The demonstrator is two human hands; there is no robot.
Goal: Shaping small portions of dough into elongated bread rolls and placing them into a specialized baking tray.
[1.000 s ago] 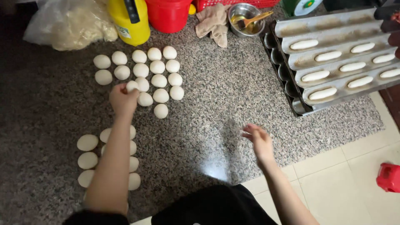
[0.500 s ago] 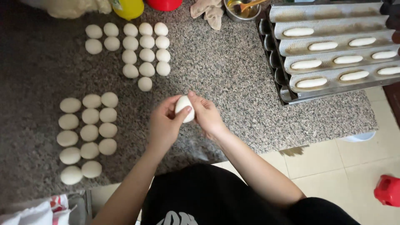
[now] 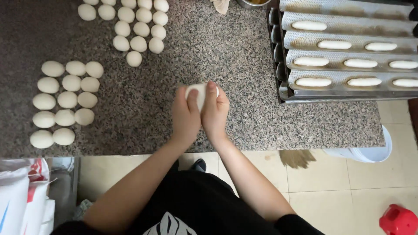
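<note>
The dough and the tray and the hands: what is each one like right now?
Dough piece: squeezed between both hands.
Left hand: closed on dough piece.
Right hand: closed on dough piece.
Dough balls: round, in rows on counter.
Baking tray: partly filled with long dough pieces.

dough piece (image 3: 199, 92): white, smooth, rounded; pressed between both thumbs above the speckled granite counter (image 3: 226, 52), mostly hidden.
</note>
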